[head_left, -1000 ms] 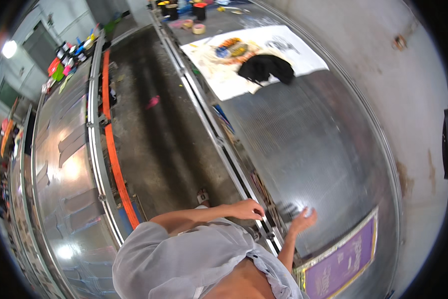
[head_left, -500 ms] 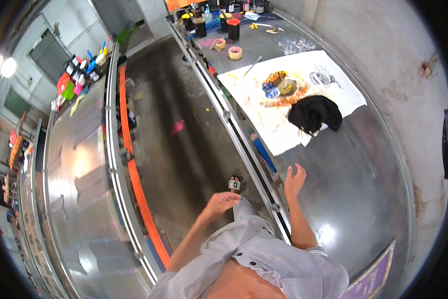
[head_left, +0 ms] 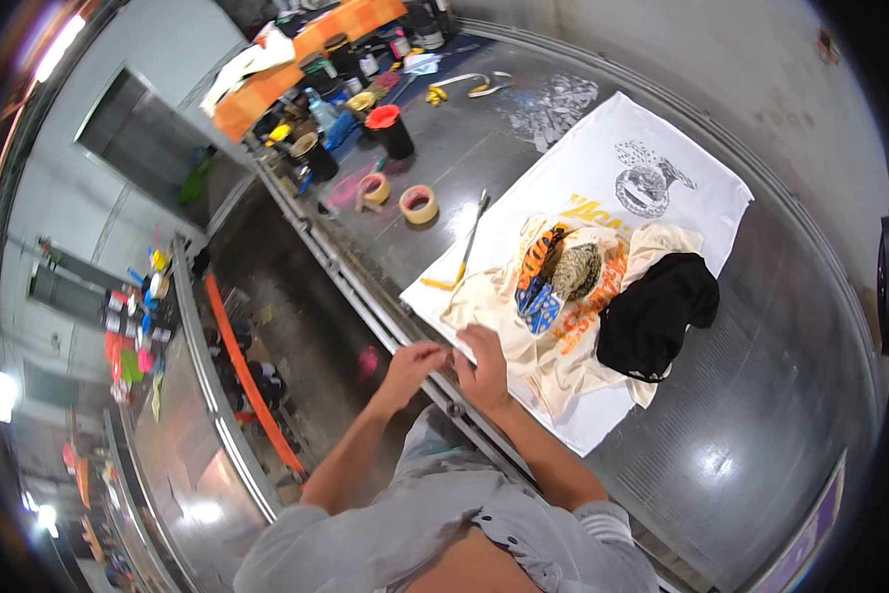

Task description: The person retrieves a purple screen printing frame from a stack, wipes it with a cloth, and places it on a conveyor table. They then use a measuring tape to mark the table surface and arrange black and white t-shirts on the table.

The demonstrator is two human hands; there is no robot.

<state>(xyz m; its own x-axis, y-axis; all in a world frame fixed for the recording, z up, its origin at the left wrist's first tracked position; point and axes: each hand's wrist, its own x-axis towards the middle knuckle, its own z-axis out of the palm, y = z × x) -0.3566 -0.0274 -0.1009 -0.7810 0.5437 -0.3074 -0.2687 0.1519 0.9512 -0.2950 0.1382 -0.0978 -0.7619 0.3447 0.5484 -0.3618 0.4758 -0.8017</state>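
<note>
My left hand [head_left: 415, 366] and my right hand [head_left: 476, 361] meet over the metal rail at the near edge of the printing table. Both have curled fingers; a small item may be between them, but I cannot make it out. Just beyond them a cream printed fabric [head_left: 499, 301], with orange, blue and speckled prints, lies crumpled on a white sheet [head_left: 682, 158] bearing a grey printed figure. A bunched black cloth [head_left: 657, 311] rests on its right part. A stick-handled tool [head_left: 469, 242] lies along the sheet's left edge.
Tape rolls [head_left: 418, 205], dark pots [head_left: 392, 133] and several bottles crowd the table's far end. A purple screen frame [head_left: 810, 534] is at lower right. A floor aisle [head_left: 316, 326] runs left of the table, bordered by another long bench [head_left: 187, 455]. A wall [head_left: 761, 89] stands right.
I have moved forward along the table toward the white sheet and fabrics. My hands, apart and half open earlier, have come together with fingers curled.
</note>
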